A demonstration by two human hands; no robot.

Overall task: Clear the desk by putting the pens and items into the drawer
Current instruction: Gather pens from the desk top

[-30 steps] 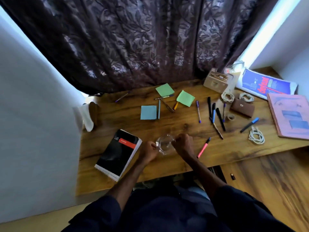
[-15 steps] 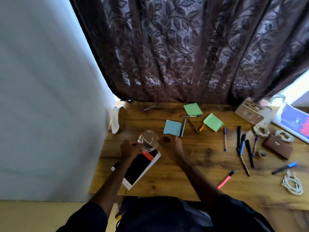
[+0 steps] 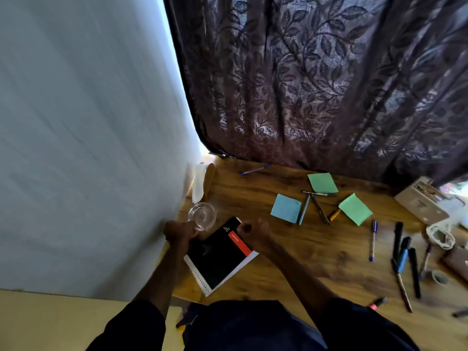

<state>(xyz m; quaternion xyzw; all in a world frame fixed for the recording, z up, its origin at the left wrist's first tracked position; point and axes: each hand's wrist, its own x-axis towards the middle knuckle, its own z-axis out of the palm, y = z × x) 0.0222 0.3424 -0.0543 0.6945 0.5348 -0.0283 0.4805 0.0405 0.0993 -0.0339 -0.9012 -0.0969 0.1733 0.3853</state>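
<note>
A small clear glass bowl (image 3: 202, 215) sits low over the wooden desk (image 3: 291, 249) near its left edge, with my left hand (image 3: 181, 231) gripping its near rim. My right hand (image 3: 253, 234) is a closed fist just right of the bowl, above a black spiral notebook (image 3: 217, 259), and I see nothing in it. Scattered on the desk are a blue sticky pad (image 3: 286, 207), two green pads (image 3: 323, 182) (image 3: 355, 209), several pens (image 3: 316, 198), black markers (image 3: 405, 249) and a pink highlighter (image 3: 377, 302). No drawer is in view.
A pale wall (image 3: 88, 148) runs close along the desk's left side and a dark leaf-patterned curtain (image 3: 316, 84) hangs behind. A white cloth (image 3: 198, 183) lies at the far left corner. A wooden box (image 3: 420, 203), coiled cable (image 3: 440, 234), tape roll (image 3: 439, 277) and brown wallet (image 3: 458, 259) crowd the right.
Both hands carried the glass bowl from the desk's middle front to its left edge. My right hand has since come off the bowl. My view swung left.
</note>
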